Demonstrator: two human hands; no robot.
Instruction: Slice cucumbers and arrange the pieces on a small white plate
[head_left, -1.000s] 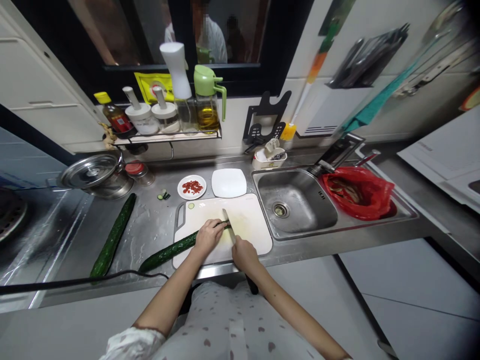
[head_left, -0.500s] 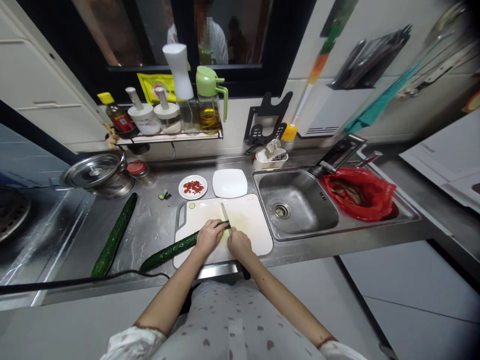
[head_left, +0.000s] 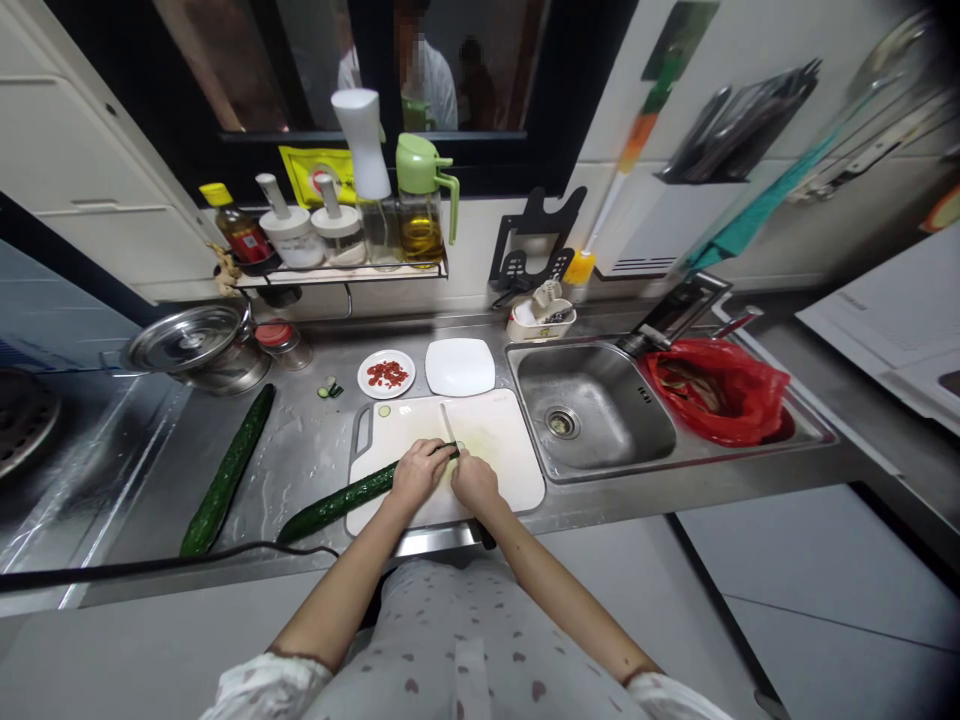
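A long dark green cucumber [head_left: 352, 500] lies slantwise across the left side of a white cutting board [head_left: 510, 450], its far end overhanging the board. My left hand [head_left: 418, 472] presses down on it near its right end, fingers curled over the top. In my right hand [head_left: 475, 483] is a knife [head_left: 448, 422], its handle hidden by the fist. The narrow blade points away from me, right at the cucumber's cut end, where a pale cut piece shows. One round cucumber slice [head_left: 385, 411] rests at the board's upper left corner.
Another whole cucumber [head_left: 229, 470] lies on the counter at left, near a black cord [head_left: 187, 561]. Behind the board are a plate of chopped red bits [head_left: 386, 388], a white square plate [head_left: 460, 380] and cucumber ends [head_left: 330, 388]. A sink [head_left: 600, 440] holds a red bag [head_left: 720, 400] alongside.
The knife blade has shifted slightly left and a pale cut piece now shows at the cucumber's end. My right hand has moved a little left and up; my left hand stays put.
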